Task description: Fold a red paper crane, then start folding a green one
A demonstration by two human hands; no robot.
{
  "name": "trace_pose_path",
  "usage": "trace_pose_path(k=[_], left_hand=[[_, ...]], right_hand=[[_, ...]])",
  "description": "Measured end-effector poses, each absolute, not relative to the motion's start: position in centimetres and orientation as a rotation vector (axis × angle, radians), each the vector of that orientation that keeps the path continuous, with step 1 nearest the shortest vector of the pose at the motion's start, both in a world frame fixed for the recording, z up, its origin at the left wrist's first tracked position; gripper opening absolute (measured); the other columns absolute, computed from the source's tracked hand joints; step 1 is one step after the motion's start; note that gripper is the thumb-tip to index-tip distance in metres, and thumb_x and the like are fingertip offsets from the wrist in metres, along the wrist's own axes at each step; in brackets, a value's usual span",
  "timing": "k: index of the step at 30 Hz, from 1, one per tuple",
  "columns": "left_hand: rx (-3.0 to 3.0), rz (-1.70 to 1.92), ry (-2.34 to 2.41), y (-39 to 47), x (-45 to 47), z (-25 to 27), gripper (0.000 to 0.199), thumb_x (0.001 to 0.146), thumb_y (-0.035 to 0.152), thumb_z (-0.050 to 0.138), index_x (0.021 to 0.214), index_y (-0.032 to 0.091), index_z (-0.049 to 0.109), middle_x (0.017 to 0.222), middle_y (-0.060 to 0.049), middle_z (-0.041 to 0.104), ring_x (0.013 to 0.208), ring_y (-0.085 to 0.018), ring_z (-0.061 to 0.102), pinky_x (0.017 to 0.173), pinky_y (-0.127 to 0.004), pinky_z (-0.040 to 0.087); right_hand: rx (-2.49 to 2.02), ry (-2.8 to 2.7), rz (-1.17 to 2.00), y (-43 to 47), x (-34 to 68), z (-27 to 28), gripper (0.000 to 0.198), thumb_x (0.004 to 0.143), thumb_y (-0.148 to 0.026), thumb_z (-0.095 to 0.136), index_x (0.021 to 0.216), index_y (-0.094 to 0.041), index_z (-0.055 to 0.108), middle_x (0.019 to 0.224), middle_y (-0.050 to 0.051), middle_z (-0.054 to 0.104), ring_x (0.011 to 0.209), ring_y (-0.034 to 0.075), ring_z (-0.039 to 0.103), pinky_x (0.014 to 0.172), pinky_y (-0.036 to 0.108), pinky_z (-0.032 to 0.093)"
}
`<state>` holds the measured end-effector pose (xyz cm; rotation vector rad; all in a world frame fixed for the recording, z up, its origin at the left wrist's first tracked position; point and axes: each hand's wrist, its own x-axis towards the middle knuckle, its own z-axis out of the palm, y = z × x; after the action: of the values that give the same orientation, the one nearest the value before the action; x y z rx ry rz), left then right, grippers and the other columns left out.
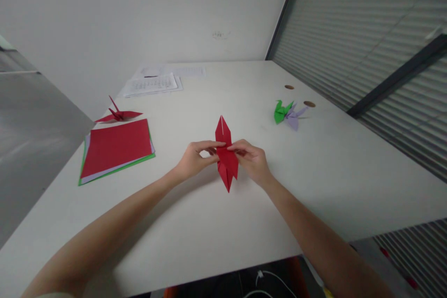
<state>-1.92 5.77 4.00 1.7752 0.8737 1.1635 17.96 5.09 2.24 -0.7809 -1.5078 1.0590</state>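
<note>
A partly folded piece of red origami paper (228,163) is held between my hands above the middle of the table. One pointed end with a slit faces away from me, and another point faces toward me. My left hand (199,158) pinches its left side, thumb below and fingers above. My right hand (252,158) pinches the right side near the middle fold, its fingertips close to those of the left. Some of the right fingers are hidden behind the paper.
A stack of red, lilac and green sheets (117,149) lies at left, with a red paper crane (119,115) behind it. Written papers (152,84) lie farther back. Green (280,112) and lilac paper cranes (293,117) sit at right, near two holes in the white table (195,237).
</note>
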Motion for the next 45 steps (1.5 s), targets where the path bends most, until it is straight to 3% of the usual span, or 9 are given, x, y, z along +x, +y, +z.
trace_pose_path(k=[3,8,21,26,29,31,34,39,45], left_hand=[[1.817,1.183,0.845,5.6,-2.0,4.1,0.037,0.074,0.022,0.076,0.111,0.017,0.072,0.092,-0.008,0.076,0.075,-0.016,0.068,0.074,-0.028,0.057],[1.913,1.176,0.864,5.5,-2.3,4.2,0.03,0.079,0.024,0.072,0.108,0.017,0.073,0.091,-0.008,0.076,0.075,-0.016,0.069,0.073,-0.028,0.057],[2.217,1.294,0.762,5.7,-2.9,4.6,0.019,0.085,0.038,0.068,0.093,0.024,0.078,0.087,-0.008,0.077,0.079,-0.02,0.072,0.075,-0.031,0.057],[2.362,1.221,0.877,6.4,-3.0,2.1,0.02,0.089,0.032,0.064,0.103,0.024,0.075,0.103,-0.011,0.073,0.092,-0.021,0.07,0.082,-0.032,0.055],[2.472,1.06,0.963,6.7,-3.1,0.1,0.021,0.091,0.026,0.059,0.103,0.022,0.075,0.12,-0.013,0.063,0.078,-0.015,0.07,0.072,-0.029,0.057],[2.556,0.965,0.996,6.9,-3.2,-0.8,0.018,0.088,0.024,0.062,0.1,0.022,0.075,0.126,-0.013,0.056,0.085,-0.016,0.068,0.074,-0.03,0.057],[2.731,0.88,0.956,7.0,-3.4,-1.0,0.014,0.086,0.025,0.066,0.096,0.022,0.075,0.113,-0.012,0.062,0.095,-0.021,0.064,0.082,-0.035,0.053],[3.048,0.611,0.775,6.8,-3.2,0.3,0.017,0.093,0.024,0.056,0.096,0.016,0.071,0.086,-0.008,0.067,0.082,-0.019,0.063,0.082,-0.036,0.045],[3.205,0.486,0.746,6.2,-3.0,1.1,0.018,0.094,0.019,0.051,0.085,0.014,0.066,0.08,-0.007,0.064,0.079,-0.019,0.06,0.08,-0.035,0.042]], right_hand=[[-0.749,-1.491,1.049,5.0,18.0,2.3,0.017,0.078,-0.041,0.074,0.089,-0.027,0.075,0.09,0.003,0.065,0.084,0.016,0.061,0.076,0.032,0.051],[-0.746,-1.468,1.114,4.9,17.8,2.4,0.029,0.074,-0.047,0.077,0.095,-0.026,0.074,0.088,0.004,0.065,0.08,0.017,0.061,0.073,0.033,0.052],[-0.747,-1.594,0.73,4.4,18.0,2.9,0.012,0.082,-0.04,0.071,0.09,-0.033,0.078,0.082,0.004,0.064,0.077,0.018,0.059,0.07,0.036,0.051],[-0.795,-1.885,0.538,5.7,18.7,1.7,0.014,0.089,-0.032,0.063,0.092,-0.031,0.077,0.087,0.006,0.064,0.082,0.02,0.058,0.073,0.037,0.048],[-0.889,-2.134,0.467,6.8,19.2,0.4,0.016,0.088,-0.022,0.063,0.086,-0.028,0.077,0.083,0.006,0.066,0.081,0.021,0.057,0.078,0.041,0.046],[-0.923,-2.248,0.443,7.2,19.4,-0.3,0.019,0.086,-0.014,0.063,0.086,-0.026,0.077,0.085,0.007,0.067,0.084,0.022,0.057,0.081,0.041,0.045],[-0.925,-2.345,0.457,7.1,19.5,-0.5,0.024,0.084,-0.009,0.062,0.092,-0.026,0.077,0.093,0.007,0.067,0.09,0.021,0.057,0.085,0.04,0.046],[-0.972,-2.48,0.358,6.3,19.7,0.5,0.018,0.083,-0.018,0.068,0.095,-0.029,0.077,0.105,0.008,0.062,0.095,0.023,0.053,0.088,0.042,0.045],[-1.009,-2.547,0.391,6.1,19.9,0.9,0.017,0.085,-0.021,0.067,0.096,-0.029,0.077,0.105,0.007,0.061,0.096,0.023,0.053,0.088,0.043,0.044]])
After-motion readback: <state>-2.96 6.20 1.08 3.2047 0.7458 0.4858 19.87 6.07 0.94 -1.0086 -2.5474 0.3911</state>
